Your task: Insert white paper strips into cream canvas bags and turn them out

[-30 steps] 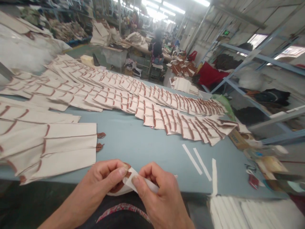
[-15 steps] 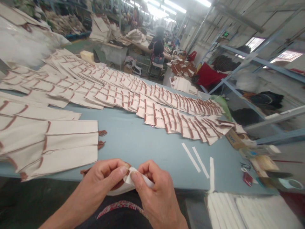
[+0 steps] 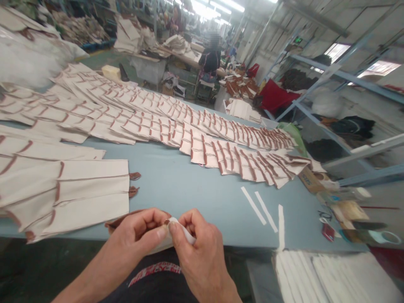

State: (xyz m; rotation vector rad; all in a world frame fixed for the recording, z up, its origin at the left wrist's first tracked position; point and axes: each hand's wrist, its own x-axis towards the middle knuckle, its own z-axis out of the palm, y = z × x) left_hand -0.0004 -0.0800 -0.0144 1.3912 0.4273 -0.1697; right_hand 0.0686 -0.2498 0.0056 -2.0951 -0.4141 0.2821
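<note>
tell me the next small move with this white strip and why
Probably press the white strip flat against the brown piece with a firm pinch. The left hand and right hand both grip the strip at the fingertips, and it looks bent rather than flat, so smoothing it seems the likeliest small step.

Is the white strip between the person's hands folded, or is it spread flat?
Folded: the white strip bends over where the left hand and right hand pinch it, so it is not lying flat.
</note>
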